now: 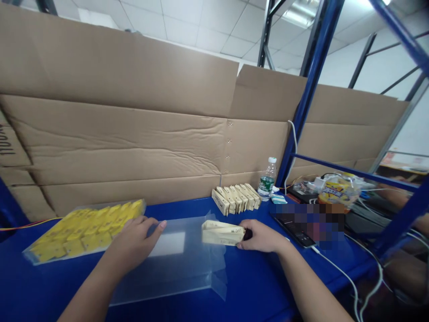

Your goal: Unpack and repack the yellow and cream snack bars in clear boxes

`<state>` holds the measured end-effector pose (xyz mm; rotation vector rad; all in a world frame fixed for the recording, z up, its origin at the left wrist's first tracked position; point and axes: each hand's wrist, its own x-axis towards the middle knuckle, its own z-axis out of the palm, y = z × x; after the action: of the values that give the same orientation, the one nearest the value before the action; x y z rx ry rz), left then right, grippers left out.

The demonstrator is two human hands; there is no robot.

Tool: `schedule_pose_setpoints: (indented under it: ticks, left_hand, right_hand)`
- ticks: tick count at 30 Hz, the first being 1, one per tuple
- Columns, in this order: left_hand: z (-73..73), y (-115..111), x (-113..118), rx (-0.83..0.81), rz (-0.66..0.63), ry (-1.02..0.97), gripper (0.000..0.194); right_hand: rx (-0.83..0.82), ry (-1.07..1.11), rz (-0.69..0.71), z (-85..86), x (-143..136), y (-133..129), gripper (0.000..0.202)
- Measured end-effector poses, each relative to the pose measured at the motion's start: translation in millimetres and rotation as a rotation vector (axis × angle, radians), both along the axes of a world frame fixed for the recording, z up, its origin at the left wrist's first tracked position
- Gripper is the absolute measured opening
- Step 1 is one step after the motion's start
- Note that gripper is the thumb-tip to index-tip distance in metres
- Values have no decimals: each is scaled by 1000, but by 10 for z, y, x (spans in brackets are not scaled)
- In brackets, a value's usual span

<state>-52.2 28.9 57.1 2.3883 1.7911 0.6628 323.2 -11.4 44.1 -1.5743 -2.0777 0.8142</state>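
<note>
My right hand [259, 236] grips the end of a slim cream-coloured printed packet [221, 233], with something dark between the fingers. The packet is over the right part of a clear plastic box [187, 255] that lies on the blue table, its flaps spread to the right. My left hand [140, 235] is open, thumb stretched out, above the left part of that box. Right beside it is a clear box of yellow packets in rows [90, 228]; I cannot tell whether my fingers touch it. Behind the held packet stands a row of several similar cream packets [236, 198].
A water bottle [267, 181] stands beside the cream row, near a blue post [310, 85]. To the right lie a phone [295, 228] on a white cable, a yellow snack bag [338, 192] and more cables. Cardboard [117, 134] walls the back. Another person's arm [398, 194] shows at far right.
</note>
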Motion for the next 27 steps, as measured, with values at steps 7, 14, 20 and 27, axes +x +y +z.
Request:
schedule_pose_setpoints:
  ticks: [7, 14, 20, 27]
  left_hand:
    - [37, -18, 17, -44, -98, -73, 45]
    - [-66, 13, 160, -66, -154, -210, 35]
    - [-151, 37, 190, -88, -163, -340, 32]
    - [-202, 64, 217, -78, -148, -436, 29]
  right_hand:
    - [164, 70, 10, -144, -60, -269, 26]
    - [268, -211, 94, -208, -272, -223, 30]
    - [388, -424, 292, -224, -437, -102, 38]
    - [510, -526, 542, -256, -810, 169, 38]
